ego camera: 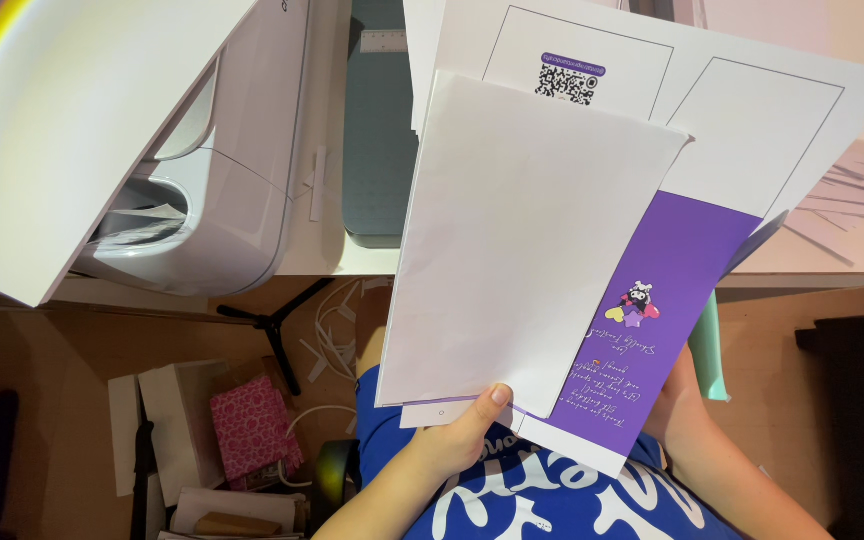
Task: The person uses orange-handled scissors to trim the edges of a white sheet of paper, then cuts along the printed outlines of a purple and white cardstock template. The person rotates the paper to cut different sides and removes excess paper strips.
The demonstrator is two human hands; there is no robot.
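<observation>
My left hand (464, 432) grips the lower edge of a stack of paper sheets (522, 250), thumb on top of a blank white sheet. Beneath it a sheet with a purple printed panel (672, 300) and a small cartoon figure sticks out to the right. Further sheets behind show black rectangular outlines and a square code pattern (564, 82). My right hand (680, 400) is mostly hidden behind the stack's lower right corner and supports it from behind.
A white cutting machine (202, 200) with its lid raised sits at the left on the white desk (322, 262). A grey-green mat (377, 130) lies beside it. Paper strips (852, 195) lie at the right. On the floor are a pink patterned box (252, 425), white boxes and a black stand.
</observation>
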